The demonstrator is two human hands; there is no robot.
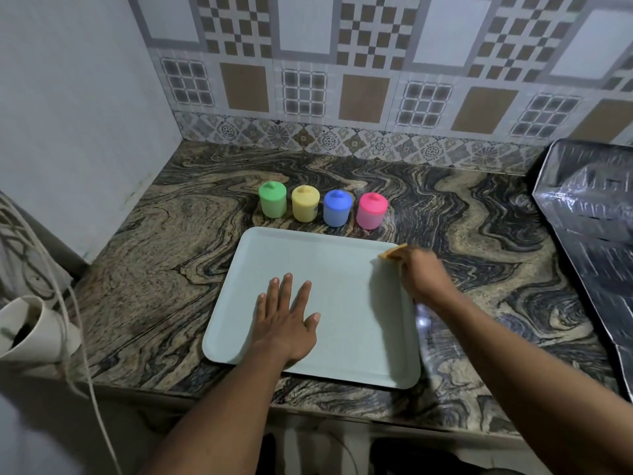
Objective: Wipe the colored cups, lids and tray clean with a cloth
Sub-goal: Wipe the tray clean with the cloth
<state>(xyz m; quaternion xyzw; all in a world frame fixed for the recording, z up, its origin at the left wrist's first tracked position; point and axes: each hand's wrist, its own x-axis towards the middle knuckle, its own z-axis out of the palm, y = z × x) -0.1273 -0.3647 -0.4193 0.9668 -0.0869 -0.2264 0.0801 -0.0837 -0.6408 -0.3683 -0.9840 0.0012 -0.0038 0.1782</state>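
Observation:
A pale rectangular tray (301, 248) lies on the marble counter in front of me. My left hand (286, 317) rests flat on its middle, fingers straight and spread. My right hand (419, 272) grips an orange cloth (392, 253) at the tray's far right corner, blurred by motion; most of the cloth is hidden under the hand. Behind the tray stands a row of lidded cups: green (272, 199), yellow (305, 203), blue (337, 208) and pink (372, 210), each with its lid on.
The swirled brown marble counter (164, 269) ends at a front edge near me and meets a wall at the left. A dark foil-covered slab (596, 228) lies at the right. A white vessel (30, 330) and a cord hang at the left edge.

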